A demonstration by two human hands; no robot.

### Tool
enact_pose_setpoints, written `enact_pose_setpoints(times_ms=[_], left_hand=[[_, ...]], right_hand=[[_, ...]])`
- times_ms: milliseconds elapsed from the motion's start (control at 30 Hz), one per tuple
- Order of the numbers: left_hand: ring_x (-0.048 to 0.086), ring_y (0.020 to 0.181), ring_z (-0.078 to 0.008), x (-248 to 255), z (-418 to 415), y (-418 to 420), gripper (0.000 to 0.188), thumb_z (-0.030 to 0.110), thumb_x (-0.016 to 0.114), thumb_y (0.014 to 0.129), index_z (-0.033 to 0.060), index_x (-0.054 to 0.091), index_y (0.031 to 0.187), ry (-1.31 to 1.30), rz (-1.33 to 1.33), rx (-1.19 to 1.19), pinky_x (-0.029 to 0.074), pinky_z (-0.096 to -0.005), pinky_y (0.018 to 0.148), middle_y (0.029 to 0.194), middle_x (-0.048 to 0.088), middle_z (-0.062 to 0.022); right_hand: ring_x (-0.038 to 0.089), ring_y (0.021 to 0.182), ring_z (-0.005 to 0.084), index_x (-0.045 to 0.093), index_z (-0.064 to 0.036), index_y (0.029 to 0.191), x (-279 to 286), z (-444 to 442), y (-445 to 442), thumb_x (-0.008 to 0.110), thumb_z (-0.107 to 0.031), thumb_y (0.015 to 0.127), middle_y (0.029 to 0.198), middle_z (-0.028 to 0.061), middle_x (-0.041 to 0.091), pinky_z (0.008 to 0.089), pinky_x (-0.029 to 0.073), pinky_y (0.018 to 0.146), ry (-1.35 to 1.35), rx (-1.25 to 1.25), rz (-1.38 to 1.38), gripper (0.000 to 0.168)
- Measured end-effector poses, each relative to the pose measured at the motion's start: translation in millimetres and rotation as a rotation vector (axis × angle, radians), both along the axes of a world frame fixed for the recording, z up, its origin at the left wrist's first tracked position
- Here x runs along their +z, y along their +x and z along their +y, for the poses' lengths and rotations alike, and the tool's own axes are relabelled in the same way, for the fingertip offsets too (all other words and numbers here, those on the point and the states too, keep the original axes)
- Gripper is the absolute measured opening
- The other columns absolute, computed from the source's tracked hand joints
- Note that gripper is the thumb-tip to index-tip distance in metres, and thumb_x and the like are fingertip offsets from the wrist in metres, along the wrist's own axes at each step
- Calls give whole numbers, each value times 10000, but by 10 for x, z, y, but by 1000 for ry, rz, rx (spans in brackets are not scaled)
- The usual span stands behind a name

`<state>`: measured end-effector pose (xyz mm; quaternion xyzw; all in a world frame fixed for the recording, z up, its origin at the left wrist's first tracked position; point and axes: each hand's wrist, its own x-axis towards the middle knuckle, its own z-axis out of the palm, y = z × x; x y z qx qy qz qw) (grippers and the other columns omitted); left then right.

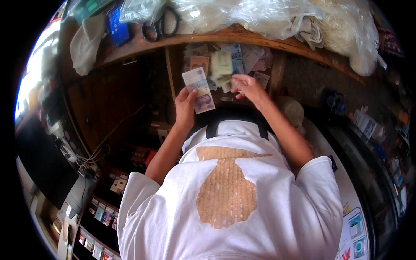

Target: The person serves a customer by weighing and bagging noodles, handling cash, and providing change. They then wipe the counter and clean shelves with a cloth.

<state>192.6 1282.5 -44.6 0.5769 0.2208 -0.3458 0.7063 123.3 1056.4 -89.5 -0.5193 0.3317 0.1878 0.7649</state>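
My left hand (187,105) pinches a purple-and-white banknote (203,87) between thumb and fingers, over the left side of an open wooden drawer (170,70). To its right, my right hand (248,87) is over the drawer with its fingers curled and apart. Just left of those fingertips is a motion-blurred cluster of pale greenish banknotes (222,65), and I see no firm grip on it. Behind it in the drawer lie a blue banknote (237,58), an orange-brown note (199,62) and pinkish papers (260,63). Part of the drawer's contents is hidden.
Above the drawer runs a wooden tabletop edge (214,36). On it are a phone (117,26), black-handled scissors (161,26), plastic bags (208,14) and a whitish cloth (87,45). Shelves of small packs (102,213) stand lower left, with loose cables (92,159) nearby.
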Motion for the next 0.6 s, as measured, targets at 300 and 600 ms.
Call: enact_pose_setpoints(times_ms=[300, 600], left_hand=[[640, 869, -306, -492, 356, -146, 151, 91, 594, 863, 34, 636, 997, 461, -474, -896, 492, -386, 760, 947, 673, -137], [502, 1149, -355, -42, 108, -155, 237, 103, 601, 766, 50, 668, 986, 488, -826, -1439, 438, -444, 956, 1238, 571, -108]], right_hand=[[638, 948, 375, 596, -51, 1127, -721, -59, 72, 681, -333, 821, 1016, 217, 659, 464, 510, 800, -1096, 221, 227, 425], [537, 1138, 400, 502, -106, 1323, -47, 789, 186, 588, -184, 874, 1293, 191, 525, 446, 456, 952, -988, 677, -393, 464]])
